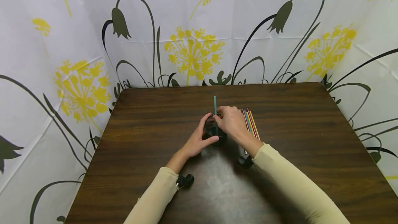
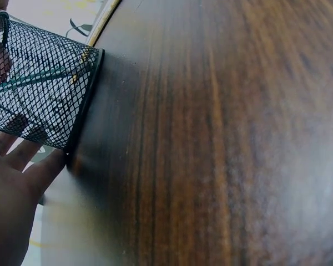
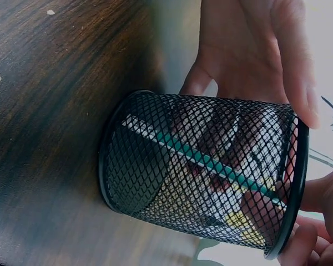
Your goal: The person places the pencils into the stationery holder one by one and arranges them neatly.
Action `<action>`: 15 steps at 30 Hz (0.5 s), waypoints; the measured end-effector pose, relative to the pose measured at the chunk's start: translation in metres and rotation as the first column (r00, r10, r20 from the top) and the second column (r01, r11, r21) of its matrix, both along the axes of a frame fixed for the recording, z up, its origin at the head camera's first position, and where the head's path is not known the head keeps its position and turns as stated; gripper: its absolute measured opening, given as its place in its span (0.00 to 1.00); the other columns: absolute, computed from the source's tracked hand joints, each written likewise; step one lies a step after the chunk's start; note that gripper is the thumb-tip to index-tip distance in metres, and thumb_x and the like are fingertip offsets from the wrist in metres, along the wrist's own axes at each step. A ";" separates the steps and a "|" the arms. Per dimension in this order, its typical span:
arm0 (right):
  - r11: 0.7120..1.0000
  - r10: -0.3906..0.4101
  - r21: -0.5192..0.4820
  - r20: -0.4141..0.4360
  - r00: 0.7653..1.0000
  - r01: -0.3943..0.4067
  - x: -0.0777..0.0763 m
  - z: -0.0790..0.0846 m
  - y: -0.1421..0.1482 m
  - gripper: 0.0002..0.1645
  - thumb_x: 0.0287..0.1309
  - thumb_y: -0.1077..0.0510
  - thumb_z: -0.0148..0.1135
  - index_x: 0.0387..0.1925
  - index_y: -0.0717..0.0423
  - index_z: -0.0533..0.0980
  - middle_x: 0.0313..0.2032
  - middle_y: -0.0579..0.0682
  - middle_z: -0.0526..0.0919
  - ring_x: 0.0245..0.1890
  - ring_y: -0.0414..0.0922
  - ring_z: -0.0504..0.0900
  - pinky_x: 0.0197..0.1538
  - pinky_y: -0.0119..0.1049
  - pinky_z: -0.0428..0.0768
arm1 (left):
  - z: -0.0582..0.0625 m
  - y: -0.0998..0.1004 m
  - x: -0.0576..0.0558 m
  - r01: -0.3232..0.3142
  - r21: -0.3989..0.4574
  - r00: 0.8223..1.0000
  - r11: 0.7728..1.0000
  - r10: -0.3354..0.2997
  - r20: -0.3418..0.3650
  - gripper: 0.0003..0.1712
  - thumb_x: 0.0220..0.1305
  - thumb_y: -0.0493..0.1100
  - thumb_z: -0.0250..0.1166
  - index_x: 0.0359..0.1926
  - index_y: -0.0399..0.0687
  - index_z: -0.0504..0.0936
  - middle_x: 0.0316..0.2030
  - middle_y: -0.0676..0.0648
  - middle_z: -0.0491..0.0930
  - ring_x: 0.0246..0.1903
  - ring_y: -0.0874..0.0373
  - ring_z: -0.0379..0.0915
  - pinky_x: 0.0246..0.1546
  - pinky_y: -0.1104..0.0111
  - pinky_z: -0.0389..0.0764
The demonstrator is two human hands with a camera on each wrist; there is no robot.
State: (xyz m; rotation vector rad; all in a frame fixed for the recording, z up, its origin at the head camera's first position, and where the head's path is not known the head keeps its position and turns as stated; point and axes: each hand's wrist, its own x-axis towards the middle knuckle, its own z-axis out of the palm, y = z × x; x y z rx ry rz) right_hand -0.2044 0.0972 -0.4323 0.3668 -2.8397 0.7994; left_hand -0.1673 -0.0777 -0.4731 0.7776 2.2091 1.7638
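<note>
A black wire-mesh pencil cup (image 3: pixel 147 166) stands upright near the middle of the table. My left hand (image 1: pixel 197 141) holds it from the left, thumb at the near rim and fingers around the far side; in the left wrist view, fingers touch the mesh near the base of the cup (image 2: pixel 47 72). One green pencil (image 1: pixel 215 103) stands inside, its upper end above the rim and its lower end near the bottom, seen through the mesh. At the rim my right hand (image 1: pixel 232 122) pinches this pencil between thumb and fingers.
Several coloured pencils (image 1: pixel 252 122) lie side by side on the table, just right of my right hand and partly hidden by it. The dark wood table (image 1: pixel 149 113) ends at the back against a white flowered curtain (image 1: pixel 192 9). A small black camera sits at each wrist.
</note>
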 end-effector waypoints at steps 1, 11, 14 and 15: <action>1.000 0.004 -0.004 0.001 1.000 -0.004 0.000 0.001 0.000 0.17 0.58 0.53 0.69 0.45 0.60 0.84 0.28 0.50 0.87 0.23 0.43 0.83 0.21 0.34 0.77 | 0.000 0.000 0.000 0.000 0.001 1.000 1.000 0.000 -0.001 0.46 0.67 0.36 0.63 0.76 0.46 0.44 0.70 0.35 0.57 0.69 0.37 0.54 0.64 0.40 0.59; 0.994 0.014 -0.110 -0.002 1.000 -0.014 -0.002 0.013 0.014 0.16 0.60 0.51 0.67 0.44 0.56 0.85 0.27 0.46 0.86 0.22 0.40 0.81 0.24 0.36 0.78 | -0.001 -0.001 -0.002 0.011 0.011 1.000 1.000 -0.011 -0.006 0.47 0.67 0.36 0.63 0.76 0.43 0.43 0.70 0.29 0.54 0.68 0.32 0.52 0.64 0.39 0.57; 0.984 -0.013 -0.176 -0.004 1.000 0.012 -0.005 0.013 0.031 0.15 0.62 0.48 0.66 0.43 0.54 0.84 0.23 0.44 0.83 0.18 0.39 0.77 0.23 0.37 0.75 | -0.001 -0.001 -0.002 0.008 0.011 1.000 1.000 -0.008 -0.013 0.47 0.66 0.36 0.64 0.76 0.44 0.44 0.69 0.29 0.55 0.68 0.32 0.52 0.63 0.39 0.57; 0.980 -0.025 -0.195 0.004 1.000 0.025 -0.008 0.011 0.038 0.15 0.62 0.48 0.65 0.42 0.54 0.84 0.22 0.43 0.82 0.17 0.38 0.77 0.22 0.37 0.74 | -0.001 0.000 -0.002 0.007 0.013 1.000 1.000 -0.007 -0.019 0.47 0.66 0.36 0.64 0.76 0.45 0.44 0.69 0.29 0.56 0.68 0.32 0.53 0.63 0.39 0.58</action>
